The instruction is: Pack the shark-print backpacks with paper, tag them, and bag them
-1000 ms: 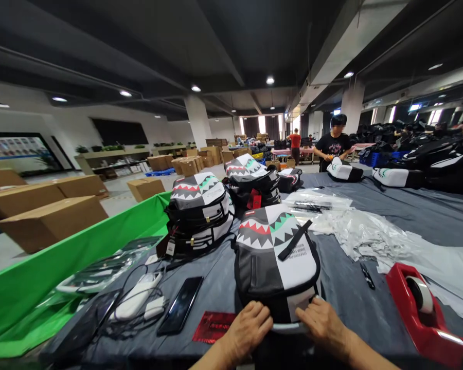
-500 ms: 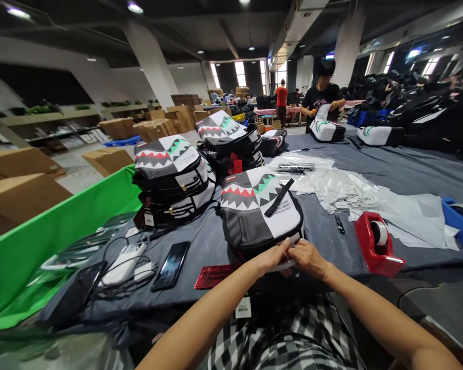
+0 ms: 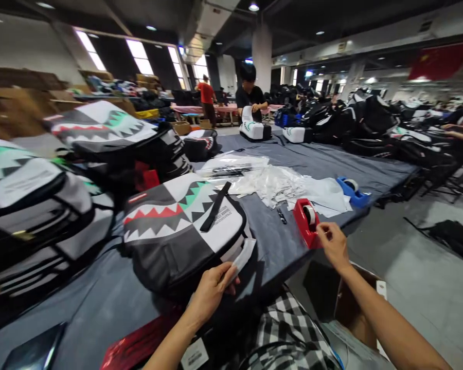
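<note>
A backpack (image 3: 177, 231) with grey and white panels, red and green zigzag teeth and a black strap across it lies in front of me. At its near right edge my left hand (image 3: 212, 288) pinches a white strip (image 3: 244, 256) that is folded against the bag. My right hand (image 3: 333, 247) is stretched out to the right, thumb and fingers closed at the front edge of a red tape dispenser (image 3: 304, 221). The tape end at its fingertips is barely visible. A roll of tape (image 3: 309, 214) sits in the dispenser.
More backpacks (image 3: 34, 205) are stacked on the left. Behind the dispenser lie clear plastic bags (image 3: 235, 164), white sheets (image 3: 324, 192) and a blue tape dispenser (image 3: 354, 191). A black marker (image 3: 281, 216), a phone (image 3: 34, 349) and a red packet (image 3: 139, 339) are near. Across the table a co-worker (image 3: 250, 95) handles another bag.
My right hand has left the white strip and moved right to the red tape dispenser. The left hand stays on the strip. My view has turned to the right.
</note>
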{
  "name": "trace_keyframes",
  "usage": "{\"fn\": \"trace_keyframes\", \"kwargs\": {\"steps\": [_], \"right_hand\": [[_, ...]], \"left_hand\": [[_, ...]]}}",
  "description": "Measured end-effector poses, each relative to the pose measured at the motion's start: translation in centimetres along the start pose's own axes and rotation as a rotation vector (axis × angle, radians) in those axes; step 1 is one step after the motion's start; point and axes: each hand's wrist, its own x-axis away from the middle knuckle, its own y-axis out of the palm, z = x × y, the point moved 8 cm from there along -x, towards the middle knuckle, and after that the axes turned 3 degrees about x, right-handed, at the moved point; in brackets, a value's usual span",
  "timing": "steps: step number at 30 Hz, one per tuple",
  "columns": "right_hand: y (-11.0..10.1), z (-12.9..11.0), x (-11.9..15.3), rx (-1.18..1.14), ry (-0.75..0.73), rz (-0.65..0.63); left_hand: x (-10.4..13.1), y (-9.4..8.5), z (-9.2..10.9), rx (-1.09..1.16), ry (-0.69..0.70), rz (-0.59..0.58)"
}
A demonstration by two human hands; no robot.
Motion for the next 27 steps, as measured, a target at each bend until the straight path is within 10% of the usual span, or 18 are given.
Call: {"fn": "trace_keyframes", "kwargs": {"steps": [5, 18, 22, 27], "right_hand": [[-0.8, 7.5, -2.6, -0.034, 0.392, -0.092], [-0.7, 7.0, 2.4, -0.350, 0.503, 0.045], [3.6, 7.0, 6.6, -0.773, 0.704, 0.068], [13.3, -0.6, 11.2, -1.037, 0.769, -0.296]], "left_hand": [[-1.1, 0.3, 0.6, -0.217, 0.126, 0.200], [0.3, 1.0, 0.9, -0.477, 0.251, 0.216], [-0.2, 0.7, 0.6, -0.415, 0.199, 0.181], [0.1, 0.2, 1.6, -0.373, 0.150, 0.125]]}}
